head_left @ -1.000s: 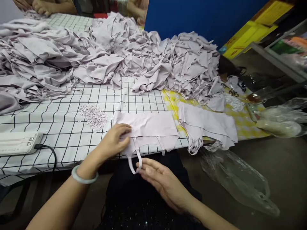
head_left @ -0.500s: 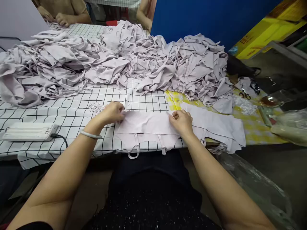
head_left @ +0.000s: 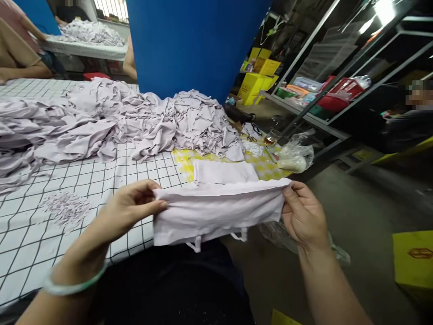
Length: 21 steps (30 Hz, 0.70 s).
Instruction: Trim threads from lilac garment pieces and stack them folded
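A pale lilac strappy top [head_left: 216, 210] is stretched sideways above the table's front edge, its upper edge nearly level. My left hand [head_left: 135, 205] pinches its left top corner between thumb and fingers. At the opposite corner, my right hand [head_left: 302, 212] grips the cloth the same way. Two short strap loops dangle from the top's lower edge. Just behind it, a flat stack of the same cloth [head_left: 225, 172] lies on a yellow checked cover [head_left: 184, 168], its front partly hidden by the held top.
A long heap of crumpled lilac garments [head_left: 199, 119] runs across the white grid-patterned tablecloth [head_left: 125, 169]. Small cloth trimmings [head_left: 66, 208] lie at left. Scissors [head_left: 251, 137] and a plastic bag [head_left: 297, 155] are at right. A blue panel [head_left: 189, 49] stands behind; other people sit beyond the table.
Both hands have lifted the top off the table and carried it to the right. My view has turned right, showing the shelving. The stack on the yellow cover stays.
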{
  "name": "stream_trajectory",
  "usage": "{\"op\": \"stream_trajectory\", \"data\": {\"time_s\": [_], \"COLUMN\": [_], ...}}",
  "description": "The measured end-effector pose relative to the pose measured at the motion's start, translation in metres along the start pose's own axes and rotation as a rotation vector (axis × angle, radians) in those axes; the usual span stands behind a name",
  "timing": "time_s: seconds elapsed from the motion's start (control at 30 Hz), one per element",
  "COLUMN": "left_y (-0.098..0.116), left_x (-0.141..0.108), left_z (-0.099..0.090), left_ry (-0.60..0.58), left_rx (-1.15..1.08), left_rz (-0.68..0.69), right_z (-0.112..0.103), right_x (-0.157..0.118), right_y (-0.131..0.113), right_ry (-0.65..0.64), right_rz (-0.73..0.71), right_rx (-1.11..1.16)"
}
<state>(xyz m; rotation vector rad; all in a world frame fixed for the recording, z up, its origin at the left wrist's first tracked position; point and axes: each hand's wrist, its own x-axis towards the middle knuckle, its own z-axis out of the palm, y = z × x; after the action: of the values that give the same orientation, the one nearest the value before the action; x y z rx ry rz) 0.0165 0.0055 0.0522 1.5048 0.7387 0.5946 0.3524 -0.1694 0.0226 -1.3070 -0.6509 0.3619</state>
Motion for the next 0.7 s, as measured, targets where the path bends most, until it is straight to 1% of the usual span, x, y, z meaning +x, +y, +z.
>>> {"op": "stream_trajectory", "data": {"time_s": [0.07,0.1,0.17,0.23,0.3,0.37,0.43,0.5,0.6,0.7], "left_y": [-0.009,-0.013,-0.021,-0.03,-0.043,-0.059,-0.073,-0.082,-0.085,-0.084], "left_x": [0.033,0.052,0.094,0.139,0.179,0.21,0.227,0.232,0.233,0.237], "left_z": [0.024,0.035,0.051,0.062,0.072,0.079,0.082,0.083,0.084,0.087], "left_ry": [-0.072,-0.101,-0.119,-0.069,0.021,0.083,0.107,0.111,0.109,0.146], "left_rx": [-0.051,-0.08,-0.139,-0.161,-0.107,-0.028,0.022,0.043,0.036,0.052], "left_rz": [-0.01,-0.012,-0.008,-0.016,-0.074,-0.146,-0.187,-0.195,-0.16,-0.108], "right_z": [-0.024,-0.031,-0.037,-0.035,-0.029,-0.023,-0.022,-0.024,-0.031,-0.036], "right_x": [0.017,0.029,0.06,0.095,0.129,0.153,0.166,0.171,0.173,0.176], "right_y": [0.006,0.012,0.028,0.05,0.078,0.107,0.13,0.146,0.156,0.158], "right_ry": [0.044,0.05,0.043,0.027,0.015,-0.005,-0.034,-0.062,-0.064,-0.024], "right_rz": [0.002,0.012,0.03,0.048,0.081,0.122,0.149,0.151,0.117,0.07], "right_rx": [-0.06,-0.081,-0.115,-0.194,-0.311,-0.408,-0.462,-0.514,-0.594,-0.699]}}
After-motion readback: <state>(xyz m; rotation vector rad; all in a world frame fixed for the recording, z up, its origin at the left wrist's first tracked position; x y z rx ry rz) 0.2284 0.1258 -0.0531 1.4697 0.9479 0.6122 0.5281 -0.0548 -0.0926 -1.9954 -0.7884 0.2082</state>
